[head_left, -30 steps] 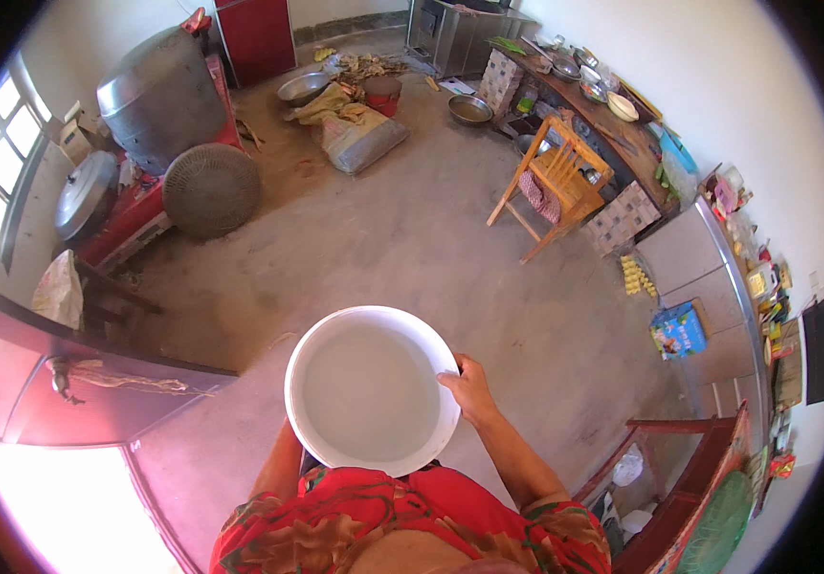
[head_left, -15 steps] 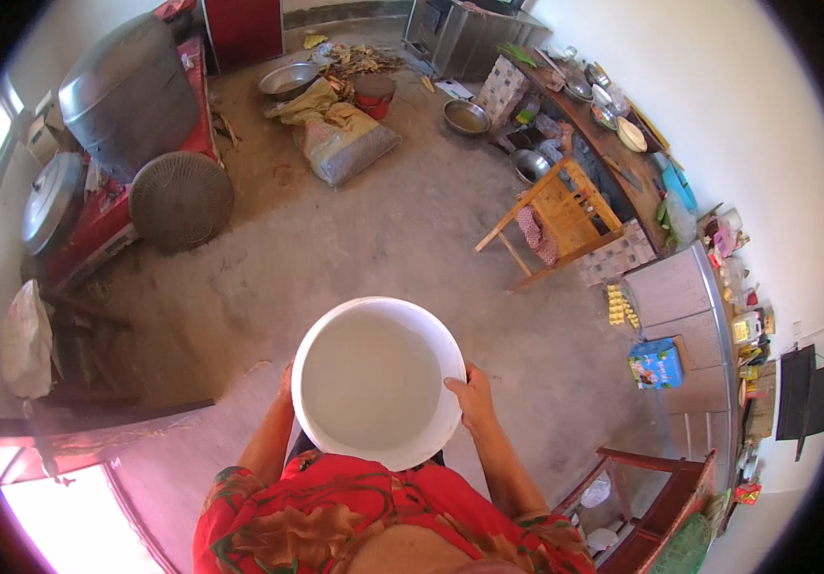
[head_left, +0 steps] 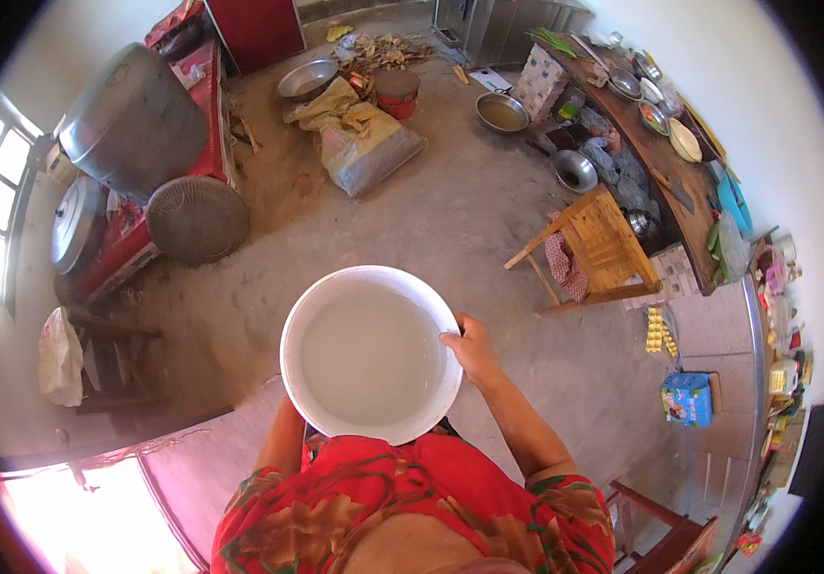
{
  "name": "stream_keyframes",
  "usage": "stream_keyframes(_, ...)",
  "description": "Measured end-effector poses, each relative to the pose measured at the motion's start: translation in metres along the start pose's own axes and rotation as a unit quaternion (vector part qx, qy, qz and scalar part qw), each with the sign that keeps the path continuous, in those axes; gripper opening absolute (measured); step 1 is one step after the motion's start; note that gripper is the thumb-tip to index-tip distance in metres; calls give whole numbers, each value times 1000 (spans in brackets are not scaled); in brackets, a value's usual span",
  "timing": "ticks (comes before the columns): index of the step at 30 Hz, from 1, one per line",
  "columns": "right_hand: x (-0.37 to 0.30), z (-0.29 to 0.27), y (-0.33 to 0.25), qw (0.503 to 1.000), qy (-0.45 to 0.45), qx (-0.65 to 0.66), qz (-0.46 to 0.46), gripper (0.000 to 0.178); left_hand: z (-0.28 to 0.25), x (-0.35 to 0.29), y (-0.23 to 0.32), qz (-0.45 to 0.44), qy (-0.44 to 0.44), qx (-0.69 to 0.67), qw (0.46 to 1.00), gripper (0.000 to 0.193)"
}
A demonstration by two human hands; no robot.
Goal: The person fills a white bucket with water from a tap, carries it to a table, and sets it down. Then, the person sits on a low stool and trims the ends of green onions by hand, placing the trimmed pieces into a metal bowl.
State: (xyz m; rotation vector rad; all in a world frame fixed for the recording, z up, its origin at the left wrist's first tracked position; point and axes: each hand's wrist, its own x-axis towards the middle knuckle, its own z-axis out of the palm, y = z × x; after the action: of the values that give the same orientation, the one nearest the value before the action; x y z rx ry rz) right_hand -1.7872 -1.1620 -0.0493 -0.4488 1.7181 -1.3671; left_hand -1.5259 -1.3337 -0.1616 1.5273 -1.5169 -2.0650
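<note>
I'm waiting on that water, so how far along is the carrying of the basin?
Done: the white basin is filled with cloudy water and lifted off the floor. In hand: the right hand grips its rim; the left hand is hidden beneath it. Left: it is not yet set down or emptied; it hangs over bare concrete floor.

Basin (head_left: 371, 354) before the person; stool (head_left: 596, 251) right; sack (head_left: 362, 143) perhaps farther ahead.

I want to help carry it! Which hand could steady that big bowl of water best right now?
Probably the right hand: it shows plainly gripping the rim of the white basin of cloudy water. The left hand is hidden under the basin; only its forearm shows, so its grip cannot be judged.
</note>
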Motion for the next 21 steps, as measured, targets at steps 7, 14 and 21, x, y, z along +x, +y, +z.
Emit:
stream_keyframes(7, 76, -46, -26, 998, 52, 15, 14, 39, 37, 103, 38, -9, -38, -33, 999, 48)
stream_keyframes(14, 137, -80, -55, 990, 105, 84, 38, 37, 73, 201, 110, -11, -101, -4, 995, 49)
stream_keyframes(21, 242, -116, -86, 992, 102, 75, 16, 36, 110, 268, 185, -14, -100, 28, 995, 49)
